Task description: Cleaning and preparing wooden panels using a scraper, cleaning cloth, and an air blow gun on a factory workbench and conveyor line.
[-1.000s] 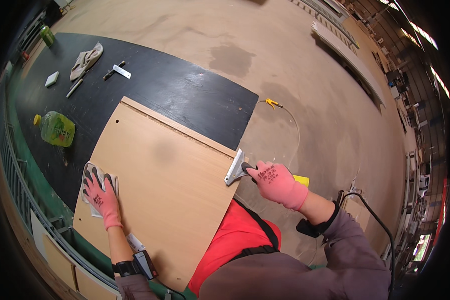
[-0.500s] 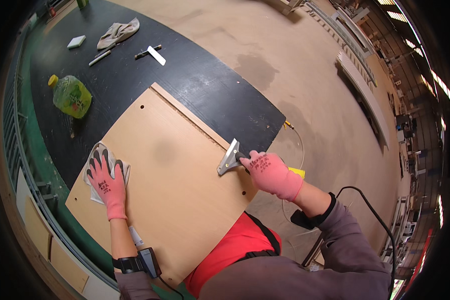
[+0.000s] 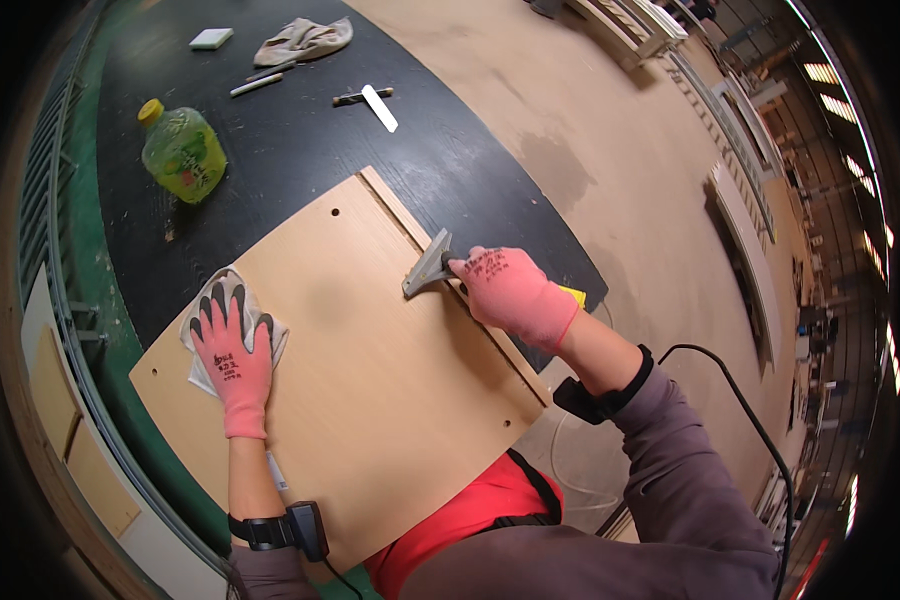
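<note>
A light wood-coloured panel (image 3: 370, 370) with several dark holes lies across the near end of the black table, with a groove along its right edge. My right hand (image 3: 515, 300), in a pink glove, is closed round the handle of a scraper (image 3: 430, 266). The scraper's wide metal head is at the panel's surface beside the groove. On the left part of the panel, my left hand (image 3: 235, 365) lies flat with fingers spread, pressing on a whitish cloth (image 3: 278, 345). That glove is pink with dark fingertips.
Toward the far side of the black table (image 3: 300, 140) are a bottle of green liquid (image 3: 185, 155), a crumpled rag (image 3: 305, 42), a white block (image 3: 211, 39), a pen-like stick (image 3: 257, 86) and a white blade-shaped strip (image 3: 378, 107). Metal railing (image 3: 30, 215) runs along the left.
My right hand has moved the scraper farther away along the panel's grooved edge. My left hand stays on the cloth. The head view has shifted, so the table things appear higher and farther right.
</note>
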A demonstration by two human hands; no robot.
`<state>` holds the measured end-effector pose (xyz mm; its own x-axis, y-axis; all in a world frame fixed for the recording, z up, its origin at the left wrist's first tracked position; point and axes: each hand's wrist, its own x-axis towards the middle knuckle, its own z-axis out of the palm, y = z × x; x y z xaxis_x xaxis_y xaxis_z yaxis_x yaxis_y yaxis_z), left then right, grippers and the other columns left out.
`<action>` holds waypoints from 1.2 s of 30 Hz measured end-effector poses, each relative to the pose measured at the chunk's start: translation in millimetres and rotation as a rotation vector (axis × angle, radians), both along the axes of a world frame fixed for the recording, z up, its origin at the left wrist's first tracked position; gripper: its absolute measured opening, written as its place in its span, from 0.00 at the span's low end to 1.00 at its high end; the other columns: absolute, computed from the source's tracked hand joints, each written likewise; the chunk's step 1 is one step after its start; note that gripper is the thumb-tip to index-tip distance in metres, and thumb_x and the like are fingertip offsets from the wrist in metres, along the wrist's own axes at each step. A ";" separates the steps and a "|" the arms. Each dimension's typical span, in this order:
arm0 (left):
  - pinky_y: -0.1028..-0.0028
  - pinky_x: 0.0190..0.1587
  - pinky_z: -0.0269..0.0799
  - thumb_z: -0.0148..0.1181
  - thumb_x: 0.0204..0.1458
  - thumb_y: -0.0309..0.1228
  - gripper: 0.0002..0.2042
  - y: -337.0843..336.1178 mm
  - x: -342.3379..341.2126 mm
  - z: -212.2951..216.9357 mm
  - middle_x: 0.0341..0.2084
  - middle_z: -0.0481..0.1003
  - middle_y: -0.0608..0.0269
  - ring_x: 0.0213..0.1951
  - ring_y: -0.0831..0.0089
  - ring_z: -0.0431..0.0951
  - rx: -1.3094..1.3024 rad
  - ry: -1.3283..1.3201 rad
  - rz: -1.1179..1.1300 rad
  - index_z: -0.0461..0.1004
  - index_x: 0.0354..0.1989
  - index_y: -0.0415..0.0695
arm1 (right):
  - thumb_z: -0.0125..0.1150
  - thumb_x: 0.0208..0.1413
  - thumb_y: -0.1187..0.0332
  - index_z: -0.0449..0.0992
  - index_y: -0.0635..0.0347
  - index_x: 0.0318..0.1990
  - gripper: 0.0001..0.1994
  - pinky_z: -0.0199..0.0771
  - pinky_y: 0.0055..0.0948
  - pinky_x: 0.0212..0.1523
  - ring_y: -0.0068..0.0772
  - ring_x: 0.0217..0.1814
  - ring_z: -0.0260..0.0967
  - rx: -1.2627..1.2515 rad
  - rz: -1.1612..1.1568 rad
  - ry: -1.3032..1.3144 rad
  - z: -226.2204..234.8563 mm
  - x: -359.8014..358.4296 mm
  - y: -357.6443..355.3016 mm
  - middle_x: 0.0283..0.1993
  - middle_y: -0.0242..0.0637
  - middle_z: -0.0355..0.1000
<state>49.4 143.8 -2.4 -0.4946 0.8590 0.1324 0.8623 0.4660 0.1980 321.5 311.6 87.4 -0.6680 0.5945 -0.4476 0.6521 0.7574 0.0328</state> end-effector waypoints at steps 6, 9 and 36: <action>0.54 0.62 0.40 0.54 0.45 0.37 0.24 -1.7 -2.0 6.4 0.56 0.58 0.50 0.58 0.53 0.54 0.033 -0.029 0.025 0.64 0.52 0.42 | 0.46 0.45 0.73 0.71 0.58 0.46 0.18 0.71 0.34 0.33 0.42 0.34 0.71 0.045 0.097 0.056 -1.1 -66.3 59.3 0.29 0.42 0.72; 0.54 0.62 0.40 0.54 0.44 0.36 0.24 0.4 -0.5 5.1 0.56 0.57 0.50 0.58 0.52 0.53 0.033 -0.043 0.026 0.64 0.52 0.41 | 0.46 0.42 0.74 0.70 0.56 0.47 0.20 0.70 0.36 0.35 0.43 0.36 0.70 -0.044 -0.006 0.013 -6.0 -94.3 91.0 0.32 0.42 0.72; 0.50 0.60 0.42 0.56 0.41 0.34 0.22 -7.8 35.5 11.7 0.52 0.62 0.46 0.55 0.46 0.56 0.034 -0.182 -0.042 0.68 0.47 0.38 | 0.56 0.37 0.73 0.74 0.58 0.40 0.17 0.69 0.33 0.35 0.41 0.33 0.69 -0.095 0.592 0.230 -5.7 -99.8 145.7 0.31 0.37 0.69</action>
